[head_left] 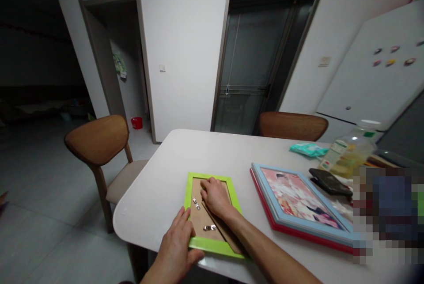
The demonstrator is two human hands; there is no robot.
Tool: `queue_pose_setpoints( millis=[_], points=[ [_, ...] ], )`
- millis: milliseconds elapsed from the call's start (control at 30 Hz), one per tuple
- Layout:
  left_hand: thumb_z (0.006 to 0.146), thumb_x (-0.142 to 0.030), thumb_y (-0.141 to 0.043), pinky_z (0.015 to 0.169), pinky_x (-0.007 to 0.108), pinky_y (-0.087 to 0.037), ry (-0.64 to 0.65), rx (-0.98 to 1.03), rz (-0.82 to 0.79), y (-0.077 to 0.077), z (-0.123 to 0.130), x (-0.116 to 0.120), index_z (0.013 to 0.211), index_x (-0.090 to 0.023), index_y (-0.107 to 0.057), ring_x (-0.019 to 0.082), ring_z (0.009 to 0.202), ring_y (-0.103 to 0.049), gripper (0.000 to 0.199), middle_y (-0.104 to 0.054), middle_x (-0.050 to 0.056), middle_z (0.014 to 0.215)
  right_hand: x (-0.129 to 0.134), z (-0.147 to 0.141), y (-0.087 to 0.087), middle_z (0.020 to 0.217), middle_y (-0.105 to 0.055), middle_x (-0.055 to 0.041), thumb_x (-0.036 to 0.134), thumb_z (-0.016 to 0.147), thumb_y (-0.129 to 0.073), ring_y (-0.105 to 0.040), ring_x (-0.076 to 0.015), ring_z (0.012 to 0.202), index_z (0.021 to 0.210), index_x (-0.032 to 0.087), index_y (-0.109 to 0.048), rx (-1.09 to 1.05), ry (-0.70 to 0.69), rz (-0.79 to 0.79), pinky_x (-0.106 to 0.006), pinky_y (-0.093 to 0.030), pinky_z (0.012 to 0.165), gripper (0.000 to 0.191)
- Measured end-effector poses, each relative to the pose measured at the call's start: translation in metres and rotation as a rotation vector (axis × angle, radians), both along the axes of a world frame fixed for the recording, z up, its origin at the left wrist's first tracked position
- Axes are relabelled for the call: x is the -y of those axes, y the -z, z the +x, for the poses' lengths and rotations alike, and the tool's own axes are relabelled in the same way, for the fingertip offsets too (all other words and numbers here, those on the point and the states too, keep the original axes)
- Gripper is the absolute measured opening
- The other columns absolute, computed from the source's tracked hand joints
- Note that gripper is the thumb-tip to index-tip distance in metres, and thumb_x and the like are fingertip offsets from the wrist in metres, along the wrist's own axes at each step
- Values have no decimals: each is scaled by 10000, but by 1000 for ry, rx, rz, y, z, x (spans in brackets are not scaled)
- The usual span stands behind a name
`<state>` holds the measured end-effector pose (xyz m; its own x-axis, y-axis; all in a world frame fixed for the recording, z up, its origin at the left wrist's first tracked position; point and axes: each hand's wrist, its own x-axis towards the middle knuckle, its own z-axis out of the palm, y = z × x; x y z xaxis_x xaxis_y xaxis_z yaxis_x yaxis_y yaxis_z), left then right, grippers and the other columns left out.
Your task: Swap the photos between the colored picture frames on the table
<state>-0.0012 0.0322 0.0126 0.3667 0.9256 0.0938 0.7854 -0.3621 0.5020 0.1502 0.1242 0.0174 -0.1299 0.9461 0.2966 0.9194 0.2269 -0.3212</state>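
A green picture frame point(215, 245) lies back side up near the front edge of the white table, its brown backing board point(198, 217) showing. Two small metal pieces point(209, 228) sit on the board. My left hand point(179, 240) grips the frame's lower left corner, thumb at the bottom edge and fingers along the left side. My right hand point(215, 195) rests on the upper part of the board with its fingers curled; whether something small is under the fingertips is hidden. A dark strip, probably the frame's stand, runs beneath my right forearm.
To the right, a blue frame with a picture point(301, 195) lies on a red frame point(261, 195). Beyond are a black object point(329, 181), a teal packet point(308, 149) and a large clear jar point(351, 151). Wooden chairs stand left point(99, 140) and behind the table point(293, 126).
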Motion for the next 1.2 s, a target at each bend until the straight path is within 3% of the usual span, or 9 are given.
queue_pose_setpoints(
  millis=[100, 200, 300, 500, 633, 767, 867, 933, 1200],
  points=[
    [564, -149, -632, 971, 396, -279, -19, 12, -5, 0, 1, 1, 777, -177, -512, 234, 1238, -216, 246, -346, 138, 1308, 20, 11, -5, 943, -538, -74, 270, 752, -446, -457, -179, 888, 1020, 183, -547, -27, -20, 3, -261, -308, 779, 299],
    [560, -146, -631, 977, 380, -277, -12, 18, -1, 0, 1, 1, 795, -167, -525, 231, 1236, -223, 259, -355, 142, 1303, 44, 23, -5, 875, -537, -62, 327, 701, -496, -479, -177, 840, 953, 196, -574, -34, -60, -86, -254, -340, 733, 295],
    [552, -148, -629, 982, 367, -280, -19, 27, 7, 2, 1, 1, 845, -143, -541, 240, 1230, -240, 306, -368, 155, 1292, 57, 29, -3, 836, -533, -50, 278, 655, -518, -489, -168, 803, 945, 202, -574, -45, -92, -136, -243, -356, 709, 305],
    [547, -148, -614, 996, 417, -252, -57, 84, -23, 3, 0, 2, 1204, -71, -342, 266, 1217, -263, 715, -315, 194, 1311, 53, 28, -19, 799, -546, -49, 189, 612, -493, -500, -155, 748, 891, 183, -594, -87, -70, -139, -228, -378, 681, 297],
    [671, -258, -538, 945, 367, -336, -108, 375, -65, -10, 1, -2, 1198, -134, -352, 237, 1131, -412, 573, -451, 133, 1233, 55, 22, -41, 797, -540, -50, 227, 620, -515, -501, -166, 756, 899, 184, -600, -114, -79, -100, -247, -388, 696, 294],
    [775, -330, -407, 787, 321, -457, -198, 814, -244, -16, -1, -17, 1075, -148, -447, 212, 939, -570, 353, -616, 72, 1019, 66, 7, -52, 849, -530, -51, 226, 628, -539, -488, -175, 823, 911, 201, -594, -224, -188, -67, -261, -387, 736, 289],
    [768, -313, -430, 710, 303, -480, -191, 1065, -430, -12, -8, -25, 959, -153, -490, 209, 838, -611, 256, -664, 33, 869, 71, 7, -48, 881, -536, -49, 236, 689, -501, -494, -158, 826, 958, 206, -569, -337, -265, -81, -251, -394, 735, 279],
    [771, -297, -433, 670, 282, -483, -193, 1118, -492, -10, -13, -26, 914, -159, -496, 204, 803, -621, 209, -670, 12, 810, 70, 16, -39, 917, -538, -59, 238, 717, -476, -497, -157, 840, 990, 196, -554, -357, -246, -91, -258, -394, 754, 288],
    [760, -269, -437, 537, 227, -461, -307, 977, -456, -14, -60, -35, 829, -164, -502, 171, 610, -631, 141, -643, -35, 610, 68, 52, 3, 1008, -541, -105, 243, 714, -475, -452, -220, 964, 913, 185, -618, -73, -82, -77, -330, -347, 835, 252]
  ],
)
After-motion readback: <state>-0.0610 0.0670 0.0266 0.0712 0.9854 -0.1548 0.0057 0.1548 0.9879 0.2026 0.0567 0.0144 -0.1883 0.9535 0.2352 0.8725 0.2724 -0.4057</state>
